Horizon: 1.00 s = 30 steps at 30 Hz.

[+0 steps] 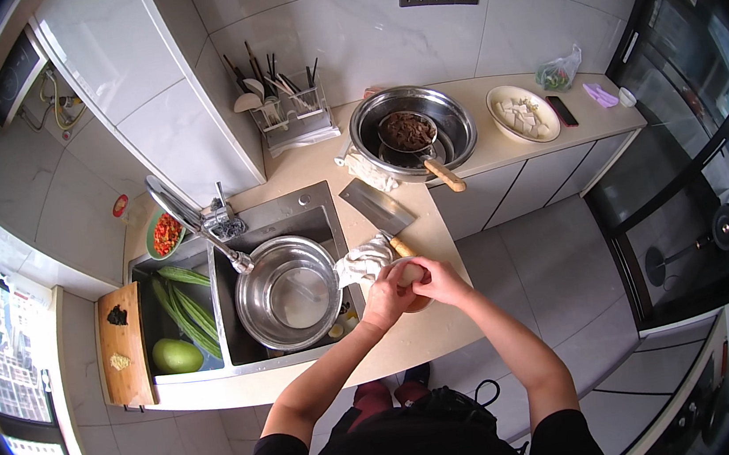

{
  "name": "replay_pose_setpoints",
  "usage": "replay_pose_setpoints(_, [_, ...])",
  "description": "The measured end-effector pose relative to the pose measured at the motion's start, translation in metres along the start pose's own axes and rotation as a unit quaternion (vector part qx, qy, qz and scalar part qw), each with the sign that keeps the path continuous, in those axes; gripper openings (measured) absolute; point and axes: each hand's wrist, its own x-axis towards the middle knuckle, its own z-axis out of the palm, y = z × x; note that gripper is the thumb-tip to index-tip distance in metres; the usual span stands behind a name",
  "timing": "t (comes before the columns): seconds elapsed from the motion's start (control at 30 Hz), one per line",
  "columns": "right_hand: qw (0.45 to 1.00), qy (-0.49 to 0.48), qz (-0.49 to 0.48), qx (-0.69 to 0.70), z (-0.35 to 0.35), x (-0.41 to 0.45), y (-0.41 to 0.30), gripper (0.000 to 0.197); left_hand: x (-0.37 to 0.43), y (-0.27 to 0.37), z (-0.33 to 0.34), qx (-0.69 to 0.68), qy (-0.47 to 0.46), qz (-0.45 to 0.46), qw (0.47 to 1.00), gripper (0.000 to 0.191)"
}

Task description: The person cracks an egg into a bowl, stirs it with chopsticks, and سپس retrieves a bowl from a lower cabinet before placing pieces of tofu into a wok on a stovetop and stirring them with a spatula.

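My left hand [385, 297] and my right hand [440, 281] meet over the counter at the right of the sink. Between their fingers they grip a pale, rounded item [410, 273]; my fingers cover much of it, and I cannot tell its kind. Under my hands is a small bowl [421, 305] with an orange-brown look, mostly hidden. Just beyond lies a cleaver [377, 205], its wooden handle pointing towards my hands. A crumpled striped white cloth [363, 262] rests left of the handle, at the sink's edge.
In the double sink [321, 199] stands a steel basin [247, 306] under the faucet [241, 262]. Ridged gourds [183, 306] and a green melon [177, 356] lie left, beside a cutting board [129, 385]. Beyond are a large steel bowl [361, 128] holding a strainer and a tofu bowl [500, 121].
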Motion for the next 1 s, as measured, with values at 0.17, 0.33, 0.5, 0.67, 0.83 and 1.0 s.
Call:
replay_pose_setpoints(0.17, [1.0, -0.019, 0.003, 0.015, 0.0, 0.002, 0.0, 0.044, -0.001, 0.0, -0.002, -0.059, -0.003, -0.045, 0.997, 0.048])
replay_pose_setpoints(0.33, [1.0, -0.024, 0.014, -0.014, -0.002, 0.002, -0.006, 0.046, -0.001, 0.0, 0.003, -0.037, 0.004, -0.03, 0.999, 0.049])
replay_pose_setpoints(0.5, [1.0, -0.012, 0.005, -0.011, 0.001, 0.003, -0.002, 0.047, -0.001, -0.001, 0.004, -0.01, 0.011, -0.011, 1.0, 0.05])
replay_pose_setpoints(0.67, [1.0, -0.008, 0.015, -0.01, 0.002, 0.004, -0.002, 0.046, 0.0, 0.003, 0.002, -0.021, 0.007, -0.028, 0.999, 0.05])
replay_pose_setpoints(0.83, [1.0, -0.005, 0.018, 0.001, 0.001, 0.005, -0.002, 0.051, 0.0, 0.006, 0.0, -0.031, 0.0, -0.038, 0.999, 0.05])
replay_pose_setpoints(1.0, [0.999, -0.014, 0.005, -0.028, -0.008, 0.002, -0.015, 0.048, 0.001, -0.001, -0.005, -0.004, 0.002, 0.0, 1.0, 0.053])
